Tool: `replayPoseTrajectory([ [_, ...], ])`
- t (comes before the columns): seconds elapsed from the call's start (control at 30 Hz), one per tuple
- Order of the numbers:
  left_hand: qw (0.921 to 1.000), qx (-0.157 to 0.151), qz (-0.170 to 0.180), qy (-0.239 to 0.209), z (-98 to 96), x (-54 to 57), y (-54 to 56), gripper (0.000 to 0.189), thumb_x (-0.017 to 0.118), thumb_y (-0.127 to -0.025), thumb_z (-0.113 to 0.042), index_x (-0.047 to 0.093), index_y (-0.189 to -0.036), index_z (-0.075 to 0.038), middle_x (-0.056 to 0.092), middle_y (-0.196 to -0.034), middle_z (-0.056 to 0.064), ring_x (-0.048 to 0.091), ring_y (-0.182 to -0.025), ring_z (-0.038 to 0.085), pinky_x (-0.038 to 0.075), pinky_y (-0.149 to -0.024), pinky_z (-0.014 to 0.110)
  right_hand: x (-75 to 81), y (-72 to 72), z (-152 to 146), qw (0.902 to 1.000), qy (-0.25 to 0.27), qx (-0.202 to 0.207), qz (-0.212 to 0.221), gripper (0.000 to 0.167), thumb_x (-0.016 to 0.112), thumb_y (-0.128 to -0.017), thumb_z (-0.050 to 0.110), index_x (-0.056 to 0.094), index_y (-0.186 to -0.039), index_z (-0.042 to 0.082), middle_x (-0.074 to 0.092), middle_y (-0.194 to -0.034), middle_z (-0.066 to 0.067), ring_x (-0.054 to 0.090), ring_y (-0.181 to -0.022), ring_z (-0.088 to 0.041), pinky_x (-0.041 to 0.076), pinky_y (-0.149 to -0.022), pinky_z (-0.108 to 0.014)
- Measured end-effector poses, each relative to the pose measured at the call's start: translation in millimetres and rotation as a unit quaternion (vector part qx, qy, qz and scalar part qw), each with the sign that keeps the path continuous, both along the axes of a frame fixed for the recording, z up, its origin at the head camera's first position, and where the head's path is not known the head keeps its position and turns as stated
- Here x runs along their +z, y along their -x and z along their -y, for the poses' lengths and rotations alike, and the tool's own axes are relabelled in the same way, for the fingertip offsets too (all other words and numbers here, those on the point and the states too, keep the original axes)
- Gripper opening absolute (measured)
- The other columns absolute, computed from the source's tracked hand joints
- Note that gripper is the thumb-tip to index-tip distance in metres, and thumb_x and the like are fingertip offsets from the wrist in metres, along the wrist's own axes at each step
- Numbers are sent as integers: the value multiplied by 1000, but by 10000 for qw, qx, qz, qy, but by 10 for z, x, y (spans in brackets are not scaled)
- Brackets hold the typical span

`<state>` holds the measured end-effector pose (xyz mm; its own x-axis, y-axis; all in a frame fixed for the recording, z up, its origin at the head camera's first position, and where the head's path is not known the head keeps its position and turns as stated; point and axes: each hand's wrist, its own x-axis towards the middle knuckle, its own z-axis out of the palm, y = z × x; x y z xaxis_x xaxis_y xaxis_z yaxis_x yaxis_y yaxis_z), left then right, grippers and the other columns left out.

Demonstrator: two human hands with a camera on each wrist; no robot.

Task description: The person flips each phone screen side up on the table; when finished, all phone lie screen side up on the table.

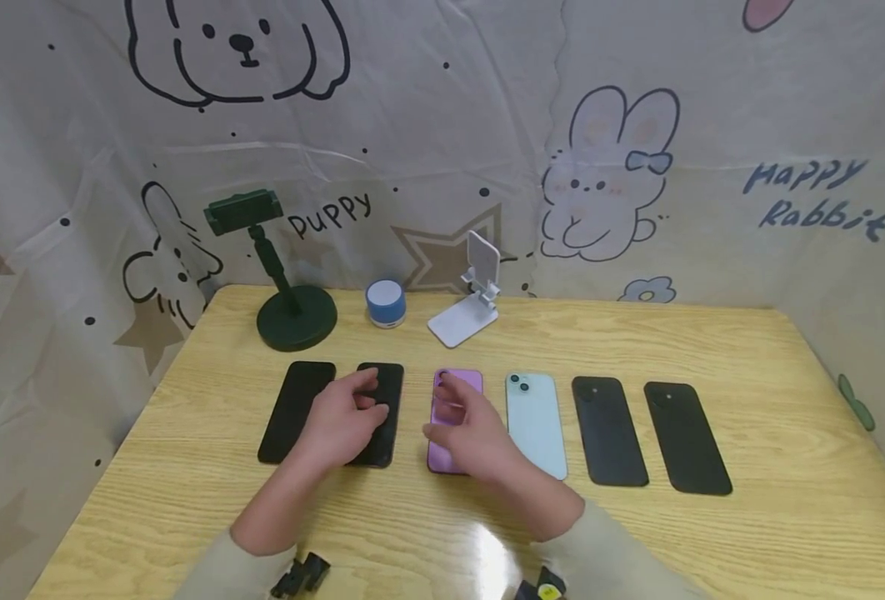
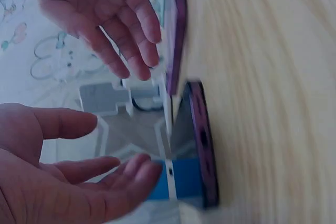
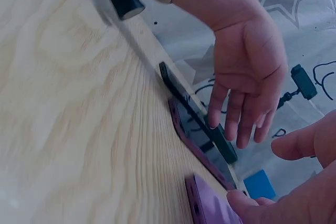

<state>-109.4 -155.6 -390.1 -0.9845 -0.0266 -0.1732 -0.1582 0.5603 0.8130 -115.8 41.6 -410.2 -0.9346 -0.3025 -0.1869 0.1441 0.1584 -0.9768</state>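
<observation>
Six phones lie in a row across the table. My left hand [image 1: 341,421] hovers by the second phone from the left, a dark-faced phone [image 1: 390,400], its fingers loosely bent and holding nothing. Another black phone [image 1: 287,417] lies left of it. Over the purple phone [image 1: 442,457], my right hand [image 1: 480,433] is spread with thumb and fingers apart. In the right wrist view the fingertips come right up to the purple phone's edge [image 3: 202,198]. A light blue phone [image 1: 536,425], partly covered by the right hand, lies camera side up.
Two dark phones, one [image 1: 609,429] beside the other [image 1: 686,437], lie to the right. Along the back stand a dark green phone stand [image 1: 296,317], a small blue and white cylinder [image 1: 386,304] and a white folding stand [image 1: 465,321]. A patterned cloth [image 1: 442,125] hangs behind.
</observation>
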Motion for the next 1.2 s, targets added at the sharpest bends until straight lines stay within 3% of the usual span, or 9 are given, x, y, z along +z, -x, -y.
replayPoseTrajectory([
  [0.2, 9969, -335, 46, -714, -260, -30, 12, 54, 66, -93, -5, 49, -143, 4, 60, -132, 17, 60, -108, 25, 52, -87, 39, -20, 17, -250, 9972, -648, -326, -170, 76, 67, -90, 1, 28, -156, 2, 45, -147, -17, 48, -130, -34, 40, -105, -48],
  [0.37, 9947, -412, 202, -916, -437, -92, 22, 55, 66, -92, -6, 50, -143, 4, 60, -132, 17, 60, -113, 28, 52, -89, 41, -46, 46, -366, 9970, -634, -391, -202, 76, 65, -90, -1, 26, -156, 1, 42, -149, -21, 45, -133, -37, 39, -105, -50],
  [0.63, 9971, -162, 231, -706, -666, -160, 29, 59, 66, -89, -7, 49, -145, 1, 58, -133, 18, 58, -108, 28, 51, -88, 42, -64, 37, -403, 9956, -803, -420, -239, 79, 65, -91, 1, 23, -157, 3, 35, -154, -22, 41, -135, -40, 36, -107, -53],
  [0.93, 9943, 611, 361, -790, -678, -192, 137, 61, 64, -87, -7, 47, -145, 2, 59, -128, 17, 56, -117, 31, 45, -100, 45, -87, 77, -358, 9918, -699, -1067, -116, 79, 65, -89, -5, 25, -157, 4, 41, -150, -17, 49, -127, -36, 52, -91, -42],
  [1.2, 9952, 632, 258, -698, -672, -275, 158, 63, 65, -78, 9, 52, -140, 4, 64, -117, 16, 61, -101, 26, 50, -92, 41, -99, 80, -246, 9940, -639, -874, -173, 75, 60, -82, -16, 32, -151, -5, 38, -150, -24, 48, -128, -44, 49, -95, -45],
])
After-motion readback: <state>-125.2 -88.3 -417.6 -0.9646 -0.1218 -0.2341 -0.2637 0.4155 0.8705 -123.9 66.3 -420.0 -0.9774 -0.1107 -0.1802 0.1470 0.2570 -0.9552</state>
